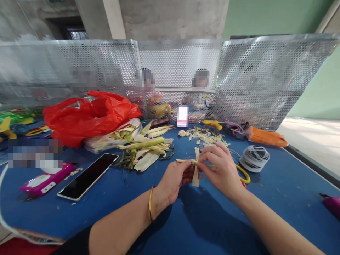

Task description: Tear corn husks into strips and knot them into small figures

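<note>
Between my two hands, just above the blue table [170,226], is a small cross of pale corn husk strips [196,179]. My left hand [174,179] pinches it at the crossing, thumb on top. From the other side, my right hand [219,168] pinches the same strips with thumb and fingertips. One strip stands up and down, and another lies crosswise. Yellow scissor-like handles [243,174] lie partly hidden behind my right wrist. A pile of corn husks [148,152] rests to the left beyond my hands, and husk scraps [205,135] lie straight ahead.
At the left are a red plastic bag [90,118], a phone [89,177] and a magenta device [46,180]. A ball of grey cord [254,158] and an orange packet [267,136] sit at the right. A perforated metal screen [172,63] stands across the back, with people behind it.
</note>
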The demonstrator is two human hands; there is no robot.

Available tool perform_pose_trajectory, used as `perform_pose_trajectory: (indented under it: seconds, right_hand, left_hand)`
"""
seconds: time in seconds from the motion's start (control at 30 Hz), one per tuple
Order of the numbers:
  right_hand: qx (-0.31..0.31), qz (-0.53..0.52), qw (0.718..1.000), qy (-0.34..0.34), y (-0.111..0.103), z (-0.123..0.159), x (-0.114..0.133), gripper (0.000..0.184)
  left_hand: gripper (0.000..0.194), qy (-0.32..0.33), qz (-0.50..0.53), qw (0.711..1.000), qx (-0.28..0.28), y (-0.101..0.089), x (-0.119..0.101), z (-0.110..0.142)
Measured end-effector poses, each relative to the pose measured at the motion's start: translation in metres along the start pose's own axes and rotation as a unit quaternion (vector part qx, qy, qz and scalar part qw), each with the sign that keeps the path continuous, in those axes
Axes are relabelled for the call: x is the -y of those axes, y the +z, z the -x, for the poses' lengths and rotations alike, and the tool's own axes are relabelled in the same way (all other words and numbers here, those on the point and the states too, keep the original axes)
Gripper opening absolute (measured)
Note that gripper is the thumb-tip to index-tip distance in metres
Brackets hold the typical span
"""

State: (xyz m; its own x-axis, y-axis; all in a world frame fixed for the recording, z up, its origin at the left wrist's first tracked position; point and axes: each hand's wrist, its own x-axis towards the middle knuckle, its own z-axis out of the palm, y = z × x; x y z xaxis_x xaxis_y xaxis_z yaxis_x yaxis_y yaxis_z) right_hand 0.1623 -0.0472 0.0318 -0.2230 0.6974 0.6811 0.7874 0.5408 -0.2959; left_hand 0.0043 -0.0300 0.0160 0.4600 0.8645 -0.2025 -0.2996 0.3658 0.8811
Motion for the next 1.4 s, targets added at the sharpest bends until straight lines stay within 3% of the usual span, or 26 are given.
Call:
perform_pose_trajectory:
  seconds: [0.2,0.7,0.9,1.03,1.13,1.2,1.27,1.4]
  right_hand:
    - [0.02,-0.003,1.0,-0.004,0.0,0.001,-0.001,0.011]
    - [0.049,-0.164,0.97,0.176,0.003,0.001,-0.003,0.014]
    - [0.053,-0.25,0.927,0.275,0.008,0.001,-0.005,0.016]
    - [0.064,-0.349,0.883,0.307,0.012,0.001,-0.006,0.023]
    - [0.074,-0.367,0.871,0.318,0.013,0.001,-0.007,0.024]
    - [0.075,-0.348,0.881,0.312,0.012,0.001,-0.006,0.024]
    - [0.058,-0.273,0.917,0.284,0.008,0.001,-0.005,0.024]
    - [0.005,-0.06,0.991,0.123,-0.005,-0.003,-0.003,0.014]
  left_hand:
    - [0.028,-0.002,-0.001,1.0,-0.003,0.0,0.0,-0.001]
    - [0.036,0.044,-0.038,0.998,-0.02,0.0,0.002,-0.002]
    - [0.039,0.048,-0.04,0.998,-0.026,0.001,0.001,-0.002]
    - [0.034,0.046,-0.044,0.998,-0.027,0.0,0.001,-0.003]
    - [0.031,0.036,-0.042,0.998,-0.028,-0.001,0.001,-0.004]
    - [0.027,0.026,-0.039,0.998,-0.03,-0.002,0.001,-0.004]
    - [0.025,0.016,-0.035,0.999,-0.032,-0.003,0.0,-0.005]
    - [0.023,0.009,-0.018,0.999,-0.044,-0.004,-0.004,-0.005]
